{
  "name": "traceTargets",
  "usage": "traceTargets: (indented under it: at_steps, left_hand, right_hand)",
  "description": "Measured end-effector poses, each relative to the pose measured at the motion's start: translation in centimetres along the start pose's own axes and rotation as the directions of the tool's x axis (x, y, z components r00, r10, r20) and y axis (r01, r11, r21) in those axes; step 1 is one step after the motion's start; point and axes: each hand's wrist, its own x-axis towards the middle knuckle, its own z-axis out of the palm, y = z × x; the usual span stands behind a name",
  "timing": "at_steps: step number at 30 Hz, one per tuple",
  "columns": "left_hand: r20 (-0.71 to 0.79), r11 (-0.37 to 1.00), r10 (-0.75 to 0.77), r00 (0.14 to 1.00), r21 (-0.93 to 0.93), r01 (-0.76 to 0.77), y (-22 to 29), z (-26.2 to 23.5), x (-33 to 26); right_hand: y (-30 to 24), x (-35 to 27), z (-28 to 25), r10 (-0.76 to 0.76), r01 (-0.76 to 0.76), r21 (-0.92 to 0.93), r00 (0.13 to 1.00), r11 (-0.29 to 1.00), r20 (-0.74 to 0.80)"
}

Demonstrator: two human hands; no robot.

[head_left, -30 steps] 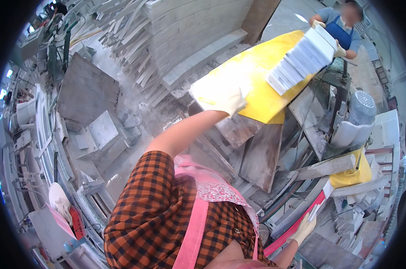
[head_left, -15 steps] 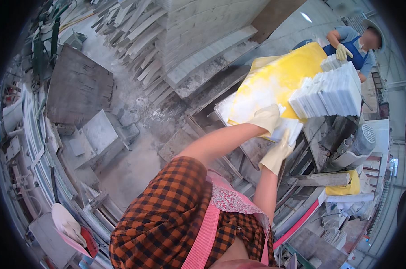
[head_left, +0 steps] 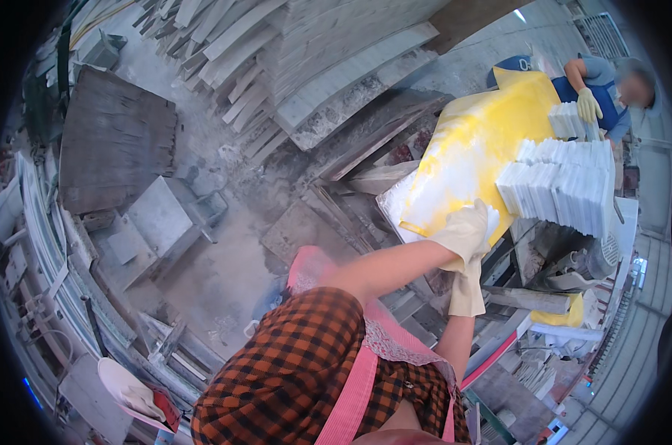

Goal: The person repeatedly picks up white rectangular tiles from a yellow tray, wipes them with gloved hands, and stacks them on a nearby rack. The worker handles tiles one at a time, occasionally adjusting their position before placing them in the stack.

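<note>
My left hand (head_left: 463, 231), in a cream rubber glove, is closed around a small white stone tile (head_left: 492, 222) at the near edge of a yellow-covered table. Just below it, my right hand (head_left: 467, 285), gloved the same way, comes up to the same tile from underneath. Its fingers are largely hidden behind the left glove. The yellow sheet (head_left: 484, 122) is dusted with white powder. Long rows of white stone tiles (head_left: 558, 182) stand on edge beyond my hands, to the right.
At the far right a co-worker's gloved hand (head_left: 589, 106) rests by a smaller tile stack (head_left: 567, 121). Long stone strips (head_left: 228, 44) are piled at the upper left. A brown board (head_left: 117, 137) and a grey metal box (head_left: 160, 215) lie left. A motor (head_left: 603, 256) sits below the tiles.
My hands have drawn closer together, with the tile turned more edge-on between them. The whole view has shifted, so the table and tile rows sit farther right and slightly lower.
</note>
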Motion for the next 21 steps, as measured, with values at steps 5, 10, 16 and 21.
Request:
traceTargets:
  at_steps: [5,10,16,21]
  left_hand:
    - [-0.167,1.0,0.01,0.986,-0.006,-0.012,-0.5,2.5,0.6]
    - [-0.136,0.998,0.042,0.99,-0.044,-0.048,-0.8,3.3,1.1]
    - [-0.166,0.991,0.117,0.979,-0.042,-0.125,-1.3,2.6,0.6]
    - [-0.091,0.993,0.114,0.989,0.014,-0.113,-1.5,1.3,-0.3]
  right_hand:
    - [1.0,0.6,-0.1,-0.011,0.004,-0.224,1.0,0.975,-0.028]
    - [1.1,1.7,0.8,-0.004,-0.013,-0.359,0.999,0.933,-0.046]
    - [1.9,1.7,-0.1,-0.002,-0.017,-0.495,0.999,0.869,-0.037]
    - [1.6,2.2,0.6,0.011,-0.012,-0.689,1.0,0.725,-0.005]
